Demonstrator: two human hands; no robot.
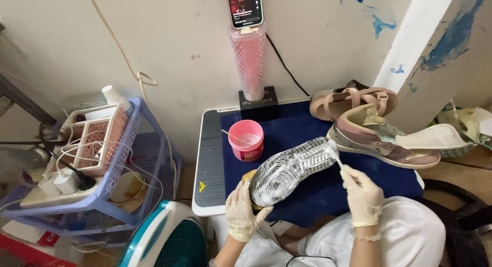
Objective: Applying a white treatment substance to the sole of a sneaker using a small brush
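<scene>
Two gloved hands work one shoe [292,169] held sole-up above the blue worktop [307,136]: the left hand [245,211] grips its heel, the right hand [361,192] pinches a small brush [335,155] at the toe. Sole scrubbing looks underway; more paste from the pink tub [246,140] seems needed next.

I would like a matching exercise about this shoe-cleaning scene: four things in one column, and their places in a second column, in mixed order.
Things:
1. pink jar
2. phone
3. upturned shoe
4. sandal

Places:
A. on top of the tall pink tumbler
B. held in the left hand, with the right hand at its toe
C. on the blue mat, left of the shoes
D. at the back, behind the pink sneaker

Pairs: 1-C, 2-A, 3-B, 4-D
</scene>
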